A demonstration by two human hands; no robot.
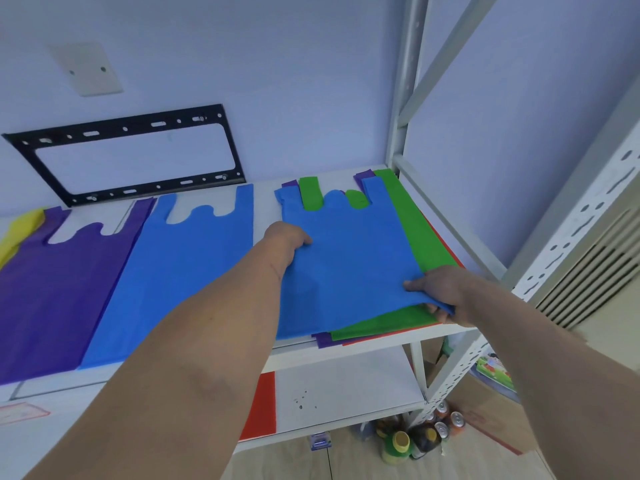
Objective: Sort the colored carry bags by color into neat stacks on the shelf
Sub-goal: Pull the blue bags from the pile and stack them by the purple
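Both hands — left hand (289, 237), right hand (438, 289) — pinch the smooth blue bag (346, 265).

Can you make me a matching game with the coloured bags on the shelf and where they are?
Things:
1. Blue bag in both hands
2. Green bag
3. Purple bag
4. Yellow bag

Places:
A. far left edge of the shelf
B. top of the mixed pile on the right
C. directly under the held blue bag
D. lying flat, just left of the other blue bag

Pairs: 1-B, 2-C, 3-D, 4-A
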